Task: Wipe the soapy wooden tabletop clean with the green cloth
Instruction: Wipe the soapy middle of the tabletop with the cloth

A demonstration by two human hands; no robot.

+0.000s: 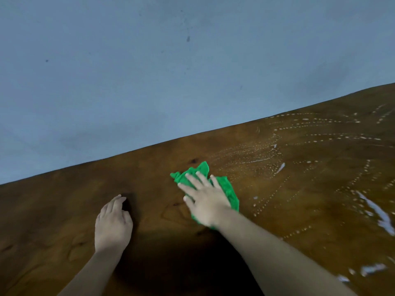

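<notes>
right hand (205,201) flat, fingers spread, pressing the green cloth (229,191) onto the wooden tabletop (299,189) near its far edge, about mid-length. left hand (113,225) rests on bare wood nearer the left end, fingers loosely bent, holding nothing. soap streaks (310,146) and wet patches cover the right part. risk: the bunched cloth covers little area and may only smear suds into new trails; a wet surface could let the palm slip.

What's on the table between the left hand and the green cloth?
Nothing but bare brown wooden tabletop with a small dark knot, in the head view. The left hand rests apart from the crumpled green cloth.
</notes>
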